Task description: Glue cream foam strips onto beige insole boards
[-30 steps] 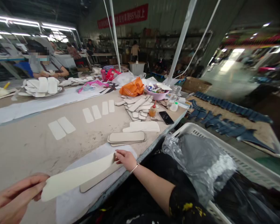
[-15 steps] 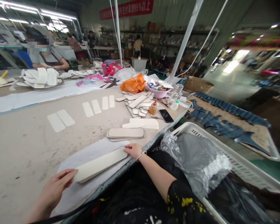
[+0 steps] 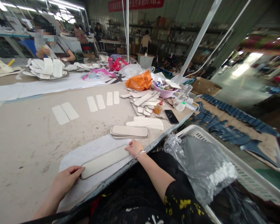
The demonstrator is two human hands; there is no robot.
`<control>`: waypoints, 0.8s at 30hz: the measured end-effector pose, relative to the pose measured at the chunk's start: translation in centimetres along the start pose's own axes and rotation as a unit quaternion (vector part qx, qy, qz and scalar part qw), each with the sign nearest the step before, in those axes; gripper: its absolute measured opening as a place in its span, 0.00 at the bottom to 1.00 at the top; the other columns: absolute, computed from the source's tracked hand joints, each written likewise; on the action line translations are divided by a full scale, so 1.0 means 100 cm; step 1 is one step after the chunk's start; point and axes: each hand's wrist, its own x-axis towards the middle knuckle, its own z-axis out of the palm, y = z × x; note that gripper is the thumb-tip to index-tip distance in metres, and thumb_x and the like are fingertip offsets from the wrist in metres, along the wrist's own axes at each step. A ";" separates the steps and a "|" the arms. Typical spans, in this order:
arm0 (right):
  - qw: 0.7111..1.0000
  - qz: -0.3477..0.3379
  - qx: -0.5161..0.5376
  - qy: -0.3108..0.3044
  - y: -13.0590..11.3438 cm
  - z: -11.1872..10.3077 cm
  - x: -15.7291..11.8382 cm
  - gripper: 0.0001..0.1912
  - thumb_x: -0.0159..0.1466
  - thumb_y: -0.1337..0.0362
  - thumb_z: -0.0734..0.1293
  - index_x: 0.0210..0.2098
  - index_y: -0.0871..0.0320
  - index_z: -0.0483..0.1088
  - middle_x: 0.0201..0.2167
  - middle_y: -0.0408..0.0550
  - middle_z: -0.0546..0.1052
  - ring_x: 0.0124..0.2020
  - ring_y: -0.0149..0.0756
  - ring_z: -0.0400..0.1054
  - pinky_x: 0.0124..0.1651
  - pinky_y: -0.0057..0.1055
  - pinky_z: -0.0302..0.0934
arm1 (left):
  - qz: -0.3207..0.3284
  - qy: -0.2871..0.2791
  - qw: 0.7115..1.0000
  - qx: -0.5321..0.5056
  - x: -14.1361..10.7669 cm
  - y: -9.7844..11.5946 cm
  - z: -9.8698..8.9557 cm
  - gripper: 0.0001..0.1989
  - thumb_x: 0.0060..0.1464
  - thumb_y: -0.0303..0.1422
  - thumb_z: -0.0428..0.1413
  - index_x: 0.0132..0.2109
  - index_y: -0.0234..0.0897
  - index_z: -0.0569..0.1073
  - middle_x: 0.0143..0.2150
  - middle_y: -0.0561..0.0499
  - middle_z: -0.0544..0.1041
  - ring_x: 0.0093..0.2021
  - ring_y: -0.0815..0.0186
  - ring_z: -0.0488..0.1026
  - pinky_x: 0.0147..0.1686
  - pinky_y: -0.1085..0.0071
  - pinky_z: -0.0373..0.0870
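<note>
A long off-white strip with rounded corners and a dark edge all round lies on a white sheet at the table's front edge. My left hand pinches its near left end between thumb and fingers. At the far right end my right hand grips the corner, a bracelet on its wrist. Just beyond is a stack of similar dark-edged strips, with plain white pieces behind it.
Several small white pieces lie in pairs on the table. Farther back are a pile of edged pieces, a glue bottle, a phone and an orange bag. A plastic crate stands right; a co-worker sits across.
The top piece, raised and offset over a dark-edged one before, now lies flat with the dark edge showing evenly around it. Both hands stay at its ends; the camera view has shifted slightly.
</note>
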 end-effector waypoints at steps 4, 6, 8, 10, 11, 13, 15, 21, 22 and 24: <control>1.000 0.001 -0.017 0.004 -0.003 0.000 -0.001 0.14 0.52 0.58 0.71 0.35 0.58 0.71 0.30 0.44 0.78 0.36 0.37 0.72 0.40 0.30 0.61 | 0.009 -0.004 0.999 0.035 0.000 0.003 -0.001 0.23 0.46 0.53 0.49 0.37 0.41 0.75 0.24 0.52 0.76 0.31 0.56 0.74 0.33 0.65 0.64; 1.000 -0.003 -0.024 0.004 -0.003 0.000 -0.003 0.13 0.53 0.58 0.70 0.35 0.58 0.72 0.31 0.45 0.78 0.36 0.37 0.72 0.40 0.30 0.61 | 0.021 -0.004 0.999 0.050 -0.002 0.006 0.000 0.21 0.48 0.51 0.48 0.36 0.41 0.74 0.23 0.52 0.76 0.31 0.57 0.74 0.33 0.65 0.64; 0.999 -0.011 -0.030 0.002 -0.004 0.001 -0.005 0.13 0.54 0.57 0.69 0.36 0.58 0.72 0.31 0.46 0.78 0.36 0.36 0.72 0.41 0.30 0.60 | 0.038 0.004 0.997 0.061 -0.004 0.008 0.000 0.20 0.50 0.49 0.47 0.36 0.40 0.74 0.24 0.51 0.76 0.31 0.58 0.73 0.33 0.66 0.63; 0.999 -0.021 -0.034 -0.001 -0.004 0.002 -0.006 0.12 0.56 0.58 0.68 0.36 0.58 0.72 0.31 0.46 0.78 0.37 0.36 0.71 0.42 0.30 0.60 | 0.049 0.014 0.996 0.067 -0.007 0.010 0.000 0.19 0.51 0.47 0.46 0.36 0.40 0.74 0.25 0.51 0.76 0.32 0.59 0.73 0.33 0.68 0.62; 0.999 -0.026 -0.036 -0.002 -0.003 0.002 -0.007 0.11 0.57 0.58 0.67 0.37 0.58 0.72 0.31 0.46 0.78 0.37 0.36 0.71 0.42 0.30 0.60 | 0.052 0.018 0.996 0.069 -0.007 0.011 0.000 0.19 0.51 0.47 0.46 0.35 0.40 0.74 0.25 0.51 0.76 0.32 0.60 0.73 0.33 0.68 0.62; 0.999 -0.034 -0.040 -0.003 -0.003 0.002 -0.008 0.11 0.58 0.59 0.67 0.37 0.58 0.72 0.31 0.45 0.78 0.36 0.35 0.71 0.41 0.29 0.60 | 0.053 0.022 0.996 0.069 -0.008 0.011 0.000 0.18 0.52 0.45 0.46 0.35 0.39 0.74 0.26 0.51 0.76 0.32 0.61 0.72 0.33 0.69 0.62; 0.998 -0.043 -0.045 0.000 -0.003 0.002 -0.009 0.10 0.58 0.59 0.67 0.36 0.58 0.72 0.30 0.44 0.78 0.35 0.34 0.71 0.40 0.29 0.59 | 0.055 0.025 0.996 0.071 -0.008 0.011 0.001 0.17 0.52 0.44 0.46 0.36 0.39 0.74 0.27 0.51 0.76 0.33 0.61 0.72 0.34 0.70 0.61; 0.997 -0.044 -0.056 0.004 -0.004 0.001 -0.009 0.10 0.57 0.58 0.67 0.34 0.57 0.72 0.29 0.43 0.78 0.34 0.33 0.71 0.39 0.28 0.59 | 0.070 0.025 0.993 0.087 -0.002 0.008 0.003 0.16 0.53 0.43 0.46 0.33 0.38 0.73 0.27 0.49 0.76 0.33 0.61 0.71 0.33 0.70 0.59; 0.998 -0.044 -0.054 0.005 -0.004 0.001 -0.009 0.09 0.57 0.58 0.67 0.34 0.57 0.72 0.29 0.43 0.78 0.34 0.34 0.71 0.39 0.28 0.59 | 0.073 0.023 0.993 0.090 -0.001 0.008 0.003 0.16 0.53 0.43 0.46 0.33 0.38 0.73 0.27 0.49 0.76 0.33 0.61 0.71 0.33 0.70 0.59; 0.998 -0.043 -0.051 0.008 -0.004 0.002 -0.010 0.09 0.57 0.58 0.67 0.34 0.57 0.72 0.28 0.42 0.78 0.34 0.34 0.71 0.38 0.28 0.59 | 0.077 0.021 0.992 0.093 0.000 0.007 0.004 0.16 0.54 0.43 0.46 0.33 0.38 0.73 0.27 0.49 0.76 0.33 0.61 0.71 0.33 0.70 0.59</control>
